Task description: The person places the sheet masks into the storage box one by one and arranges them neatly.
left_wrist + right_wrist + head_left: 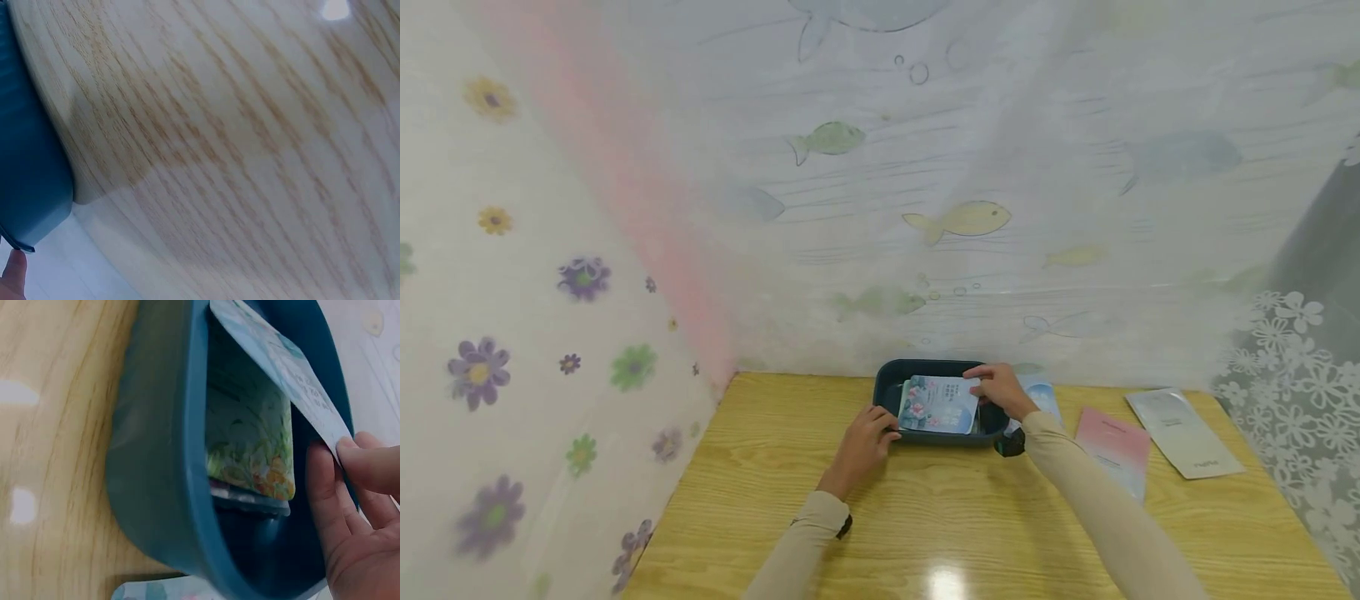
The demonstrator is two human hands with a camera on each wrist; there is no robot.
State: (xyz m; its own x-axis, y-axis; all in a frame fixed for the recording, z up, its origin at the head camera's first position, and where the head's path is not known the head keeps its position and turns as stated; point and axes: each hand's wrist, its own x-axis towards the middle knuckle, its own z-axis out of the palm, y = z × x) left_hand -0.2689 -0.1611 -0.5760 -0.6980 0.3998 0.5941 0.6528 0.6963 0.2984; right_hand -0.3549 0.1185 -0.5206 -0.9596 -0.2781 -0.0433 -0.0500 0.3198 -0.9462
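A dark blue plastic basin (940,439) stands at the table's back edge. My right hand (1002,388) pinches the right edge of a pale blue, flower-printed face mask packet (942,406) between thumb and fingers. In the right wrist view that packet (294,369) slants up over the basin's opening. Below it lies a green packet with orange flowers (256,440), and another packet edge shows underneath. My left hand (867,437) holds the basin's left front corner by the rim. Only one fingertip (14,270) of it shows in the left wrist view, against the rim.
Right of the basin, another light blue packet (1042,395) lies partly behind my right wrist. Farther right are a pink packet (1114,446) and a silvery white packet (1183,433). Printed curtains (850,250) hang behind and beside the wooden table (760,483).
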